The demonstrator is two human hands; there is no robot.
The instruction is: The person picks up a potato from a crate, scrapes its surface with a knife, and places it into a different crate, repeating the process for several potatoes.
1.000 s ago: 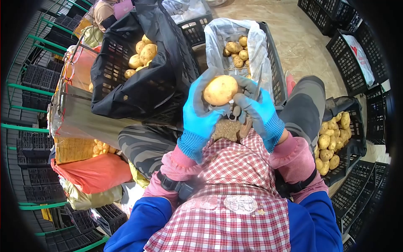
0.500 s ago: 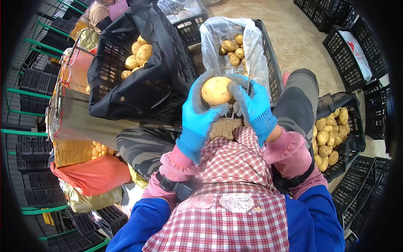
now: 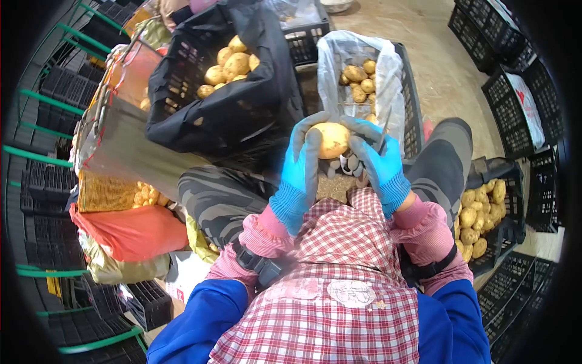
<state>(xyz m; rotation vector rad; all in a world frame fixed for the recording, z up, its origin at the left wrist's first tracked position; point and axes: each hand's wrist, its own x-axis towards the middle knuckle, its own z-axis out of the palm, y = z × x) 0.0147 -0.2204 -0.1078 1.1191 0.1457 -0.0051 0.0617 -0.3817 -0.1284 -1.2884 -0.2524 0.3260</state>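
Between my two gloved hands is a large pale potato [image 3: 333,140]. My left hand [image 3: 301,159] wraps its left side, fingers over the top edge. My right hand [image 3: 377,155] holds its right side. A thin, dark, pointed object [image 3: 384,128] sticks up by my right hand; what it is I cannot make out. Just beyond my hands stands a crate lined with white plastic [image 3: 393,100], with several smaller potatoes [image 3: 359,82] inside. To the left, a crate with a black liner [image 3: 215,121] holds several potatoes [image 3: 233,64].
At the right, a black crate [image 3: 512,189] is full of potatoes [image 3: 481,212]. Empty black crates [image 3: 509,288] stand around it. Left are a framed bin [image 3: 130,142], a red cloth [image 3: 130,233] and green rails [image 3: 42,158]. Part of another person [image 3: 173,9] shows at the top left.
The view has shifted, so the crates appear further right. The potato has turned slightly between my hands, and both hands still hold it.
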